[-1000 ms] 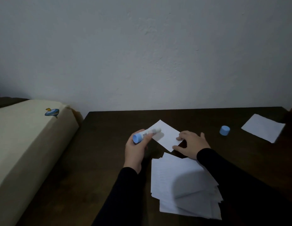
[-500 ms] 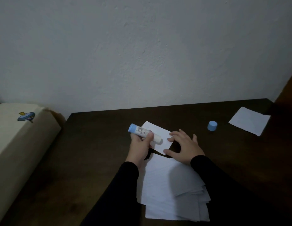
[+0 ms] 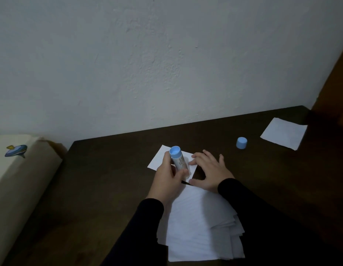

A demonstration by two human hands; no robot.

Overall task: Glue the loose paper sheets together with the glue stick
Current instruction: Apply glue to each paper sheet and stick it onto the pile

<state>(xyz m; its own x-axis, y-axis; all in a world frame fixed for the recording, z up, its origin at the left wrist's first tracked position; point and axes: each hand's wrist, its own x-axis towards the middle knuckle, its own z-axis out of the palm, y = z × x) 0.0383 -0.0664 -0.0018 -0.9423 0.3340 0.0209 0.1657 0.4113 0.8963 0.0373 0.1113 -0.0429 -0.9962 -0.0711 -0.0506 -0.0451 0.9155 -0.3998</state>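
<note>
Left hand (image 3: 166, 181) grips glue stick (image 3: 179, 160), white barrel, blue end up, tip down on small white sheet (image 3: 163, 157) on dark table (image 3: 109, 179). Right hand (image 3: 210, 173) fingers spread, pressing sheet's edge. Paper stack (image 3: 201, 227) nearer, white, fanned. Blue cap (image 3: 241, 143) apart, right. Another sheet (image 3: 283, 133) far right.

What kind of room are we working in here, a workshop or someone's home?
Likely a home room, not a workshop: a dark wooden desk pushed against a plain white plastered wall, with a cream cushioned piece of furniture, perhaps a bed or sofa, beside it.
</note>
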